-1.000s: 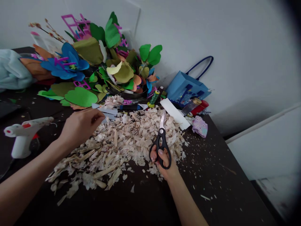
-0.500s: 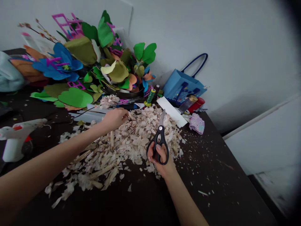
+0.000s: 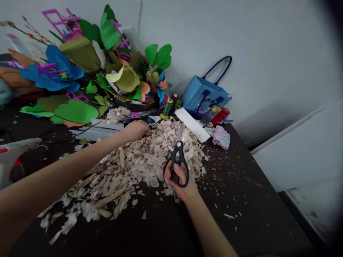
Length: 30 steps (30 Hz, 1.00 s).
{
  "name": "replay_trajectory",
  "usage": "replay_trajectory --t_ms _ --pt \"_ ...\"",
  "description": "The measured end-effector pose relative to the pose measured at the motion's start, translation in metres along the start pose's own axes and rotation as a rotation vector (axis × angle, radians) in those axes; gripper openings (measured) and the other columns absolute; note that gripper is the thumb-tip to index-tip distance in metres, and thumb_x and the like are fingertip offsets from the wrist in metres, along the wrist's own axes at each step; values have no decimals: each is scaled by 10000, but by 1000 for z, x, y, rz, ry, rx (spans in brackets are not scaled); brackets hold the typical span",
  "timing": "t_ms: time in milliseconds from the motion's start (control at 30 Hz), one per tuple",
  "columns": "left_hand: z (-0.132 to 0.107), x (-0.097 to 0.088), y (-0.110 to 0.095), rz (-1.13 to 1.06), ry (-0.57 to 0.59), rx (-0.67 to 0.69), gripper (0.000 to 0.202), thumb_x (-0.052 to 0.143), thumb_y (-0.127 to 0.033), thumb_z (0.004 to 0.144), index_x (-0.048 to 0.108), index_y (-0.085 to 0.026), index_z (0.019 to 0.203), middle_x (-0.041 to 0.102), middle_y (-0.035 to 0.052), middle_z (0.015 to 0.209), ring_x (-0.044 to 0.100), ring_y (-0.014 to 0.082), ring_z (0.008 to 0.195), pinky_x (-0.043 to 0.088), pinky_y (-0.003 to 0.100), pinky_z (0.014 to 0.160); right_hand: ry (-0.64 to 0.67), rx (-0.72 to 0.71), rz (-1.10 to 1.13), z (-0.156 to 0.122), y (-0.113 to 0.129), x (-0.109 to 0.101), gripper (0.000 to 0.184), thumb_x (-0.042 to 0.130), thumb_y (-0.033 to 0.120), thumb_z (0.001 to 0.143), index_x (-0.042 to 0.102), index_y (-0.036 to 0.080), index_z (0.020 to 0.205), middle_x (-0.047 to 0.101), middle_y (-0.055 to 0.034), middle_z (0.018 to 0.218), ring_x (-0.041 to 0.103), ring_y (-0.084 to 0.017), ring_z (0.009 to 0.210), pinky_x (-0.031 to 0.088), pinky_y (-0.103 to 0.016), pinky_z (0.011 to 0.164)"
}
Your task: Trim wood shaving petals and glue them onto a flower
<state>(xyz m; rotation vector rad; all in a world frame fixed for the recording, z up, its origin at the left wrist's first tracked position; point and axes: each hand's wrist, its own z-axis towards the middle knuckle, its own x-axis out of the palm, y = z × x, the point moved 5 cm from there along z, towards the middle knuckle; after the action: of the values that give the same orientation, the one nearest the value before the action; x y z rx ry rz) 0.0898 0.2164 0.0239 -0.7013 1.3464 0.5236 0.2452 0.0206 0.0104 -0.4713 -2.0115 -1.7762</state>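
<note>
My right hand (image 3: 184, 184) holds black-handled scissors (image 3: 177, 157), with fingers through the loops and the blades pointing away and looking nearly closed. Under and around them spreads a heap of pale, dry, papery scraps (image 3: 152, 160) on the dark table. My left hand (image 3: 136, 130) reaches to the far left edge of the heap. Its fingers are curled down and drawn together at the scraps, with the tips mostly hidden; I cannot make out what they hold. Just beyond that hand lies a ruffled pale pink-beige flower (image 3: 118, 114).
A mass of colourful felt flowers and leaves (image 3: 80, 60) fills the back left. A glue gun (image 3: 16, 157) stands at the left. Behind the heap are a green thread spool (image 3: 166, 109), a white strip (image 3: 192, 125), a blue bag (image 3: 203, 94) and a crumpled lilac cloth (image 3: 221, 137).
My left hand has moved slightly right and farther along the heap, its fingers still curled. The whole view has shifted a little. The scissors stay in my right hand, hardly moved.
</note>
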Motion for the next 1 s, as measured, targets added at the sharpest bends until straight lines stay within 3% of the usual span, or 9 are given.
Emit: replay_trajectory --t_ms 167,333,533,767,933,1000 --pt "-5 -9 5 -38 -56 -34 278 502 -159 852 778 -176 884 764 111 979 680 250 968 497 313 852 -5 13 11 1 -3 -2 315 781 447 811 658 160 861 609 -1 596 554 -121 507 244 -196 405" --pt "-15 -15 18 -132 -69 -119 256 532 -239 836 774 -189 903 789 77 944 707 229 850 498 268 724 -13 17 -7 2 -6 -4 298 776 432 821 670 158 875 610 -4 614 536 -116 516 252 -195 403" --pt "-28 -11 23 -240 -36 -112 265 510 -267 846 765 -199 873 799 54 863 715 205 781 484 244 670 -16 33 -12 2 -7 -2 316 787 448 802 664 163 859 609 1 603 555 -115 510 256 -186 403" --pt "-52 -18 5 -267 1 10 290 456 -265 904 733 -180 905 770 100 982 701 214 849 504 272 731 -23 38 -25 2 -6 0 339 799 467 783 660 161 830 611 -3 586 562 -120 501 251 -189 397" --pt "-84 -25 -10 -232 -119 77 304 412 -269 942 700 -175 954 736 139 1023 672 262 948 506 343 811 -28 42 -22 2 -5 1 359 810 480 764 654 161 820 610 2 574 553 -118 489 247 -191 394" --pt "-98 -25 -11 -313 -172 18 301 411 -295 946 689 -180 939 742 121 972 682 248 887 511 327 757 -35 46 -21 2 -5 1 366 815 482 757 654 160 821 610 3 572 549 -118 485 245 -194 394"
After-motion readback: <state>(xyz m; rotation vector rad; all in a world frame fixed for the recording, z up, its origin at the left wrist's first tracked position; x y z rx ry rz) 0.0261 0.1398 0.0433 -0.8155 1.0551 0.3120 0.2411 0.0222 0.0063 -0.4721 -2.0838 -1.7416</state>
